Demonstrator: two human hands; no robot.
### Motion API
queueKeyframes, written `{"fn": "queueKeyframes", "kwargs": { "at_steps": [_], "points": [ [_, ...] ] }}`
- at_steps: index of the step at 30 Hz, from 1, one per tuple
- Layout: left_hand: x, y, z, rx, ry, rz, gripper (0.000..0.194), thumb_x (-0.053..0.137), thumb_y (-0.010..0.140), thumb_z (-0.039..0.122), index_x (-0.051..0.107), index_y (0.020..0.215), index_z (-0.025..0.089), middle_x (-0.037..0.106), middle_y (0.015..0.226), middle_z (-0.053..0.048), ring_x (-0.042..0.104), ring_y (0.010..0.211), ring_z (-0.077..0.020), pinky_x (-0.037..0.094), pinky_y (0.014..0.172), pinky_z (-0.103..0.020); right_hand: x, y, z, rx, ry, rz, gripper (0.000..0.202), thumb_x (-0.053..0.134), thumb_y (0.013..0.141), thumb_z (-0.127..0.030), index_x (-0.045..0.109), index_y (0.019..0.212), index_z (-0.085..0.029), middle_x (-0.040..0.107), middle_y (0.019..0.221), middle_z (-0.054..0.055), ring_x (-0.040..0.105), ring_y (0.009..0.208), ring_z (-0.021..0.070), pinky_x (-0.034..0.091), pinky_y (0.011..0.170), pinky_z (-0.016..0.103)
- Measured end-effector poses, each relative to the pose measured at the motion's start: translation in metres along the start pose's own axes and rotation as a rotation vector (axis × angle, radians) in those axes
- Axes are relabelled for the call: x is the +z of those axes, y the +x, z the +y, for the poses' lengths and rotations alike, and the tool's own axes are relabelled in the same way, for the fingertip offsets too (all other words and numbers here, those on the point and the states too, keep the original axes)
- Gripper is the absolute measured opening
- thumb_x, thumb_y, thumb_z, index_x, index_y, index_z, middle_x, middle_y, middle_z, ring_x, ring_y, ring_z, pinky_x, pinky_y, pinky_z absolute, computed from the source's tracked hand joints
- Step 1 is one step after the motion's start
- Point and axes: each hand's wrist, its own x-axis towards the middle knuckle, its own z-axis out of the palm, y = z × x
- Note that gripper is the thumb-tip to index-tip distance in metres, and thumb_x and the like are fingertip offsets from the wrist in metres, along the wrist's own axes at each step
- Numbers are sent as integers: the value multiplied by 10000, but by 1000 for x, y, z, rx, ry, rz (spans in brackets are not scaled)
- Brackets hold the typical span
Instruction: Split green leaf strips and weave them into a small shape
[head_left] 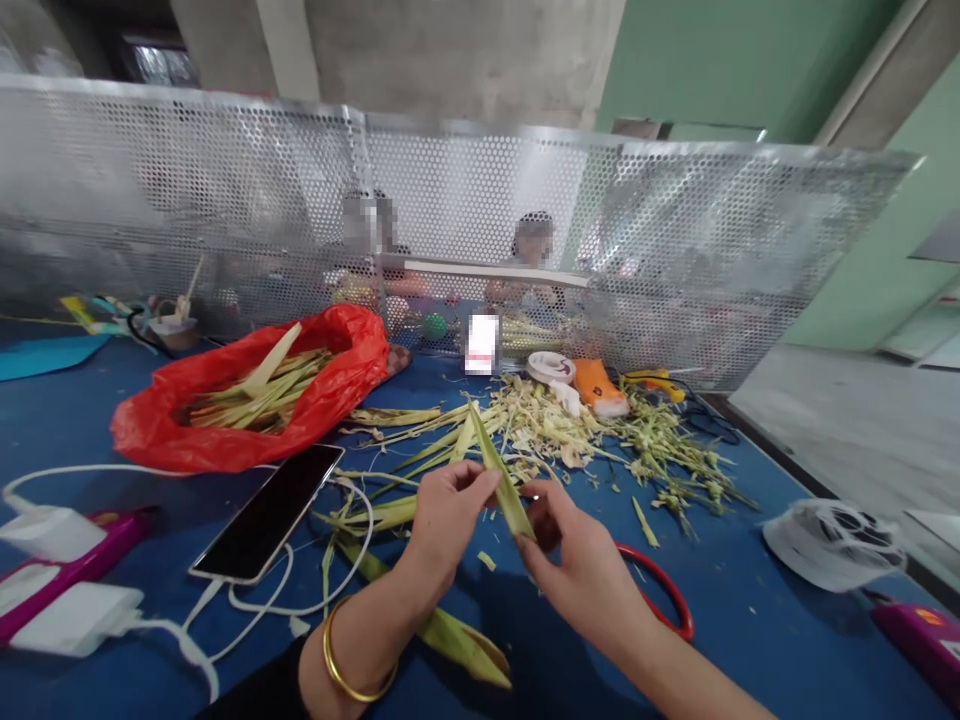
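"How many leaves are in hand?"
"One: a long, narrow, trough-shaped green leaf (507, 498), tapering to a point at the top."
"And the grip?"
"Narrow on both sides. The left hand (448, 505) pinches the leaf along its middle; the right hand (574, 550) has thumb and fingertips closed on its lower end. The tip rises above both, to the right of the red bag (161, 425)."
"What's that bag like?"
"Thin, crinkled plastic, open-mouthed, with a heap of dry leaf strips (266, 392) inside, too many to count."
"And around it?"
"Just in front of the bag, one flat phone (270, 515) with a dark, glassy face. Well to its right, one round tape roll (546, 376) beside curled, shredded scraps (551, 430), and, nearer the wearer, one smooth red hoop (664, 580)."
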Motion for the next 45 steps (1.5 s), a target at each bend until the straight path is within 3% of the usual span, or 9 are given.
{"fn": "queueKeyframes", "kwargs": {
  "at_steps": [4,10,17,26,30,34,37,40,45],
  "points": [
    [-2,5,1,-55,-72,123,245,714,619,368,618,568,149,561,525,29,482,511,-87,408,560,-220,0,1,5,22,12,-31,111,495,843,-251,542,943,-238,618,695,-18,569,598,151,455,593,262],
    [-8,12,2,-20,-125,248,270,736,625,389,616,593,149,552,547,39,453,493,-62,371,529,-194,-1,9,-1,165,281,-58,97,535,818,-280,575,801,-193,623,689,-2,598,611,136,496,604,244],
    [2,-1,0,-54,1,-162,245,772,604,304,670,749,135,629,636,4,514,571,-97,390,540,-199,0,8,-3,159,356,55,106,575,785,-278,588,736,-185,608,640,-19,578,552,115,476,557,229],
    [3,-2,-7,-86,-59,-250,191,689,690,257,694,841,140,706,830,-48,618,704,-143,496,709,-266,-1,12,8,300,664,47,215,652,756,-364,579,745,-163,648,644,7,579,518,114,449,559,243],
    [2,-2,-5,-98,-19,-163,154,697,669,247,690,775,136,691,740,-27,604,626,-119,494,646,-233,0,11,8,181,481,107,220,603,796,-390,575,796,-172,626,667,9,572,564,131,467,566,256],
    [4,-3,-4,-97,38,-91,130,713,639,242,653,691,139,643,603,5,584,540,-109,480,561,-212,-2,5,7,-136,-13,320,159,600,821,-331,569,902,-197,621,832,42,594,720,165,486,642,280],
    [6,-5,-5,-99,55,-93,142,718,630,250,628,662,146,629,574,8,595,539,-122,480,544,-215,-4,2,8,-345,-311,351,122,576,846,-264,600,949,-203,619,965,86,609,862,202,486,749,318],
    [8,-7,-8,-91,60,-114,123,707,640,247,639,663,148,647,610,-1,600,570,-121,494,580,-221,-3,2,10,-321,-365,293,164,563,849,-230,618,1001,-201,638,959,86,617,862,213,479,767,328],
    [9,-8,-8,-63,89,-142,121,670,675,269,664,684,149,660,636,-7,591,595,-120,491,608,-222,-1,9,11,-73,22,174,119,557,843,-265,656,850,-199,651,773,25,588,689,157,461,653,255]
  ]
}}
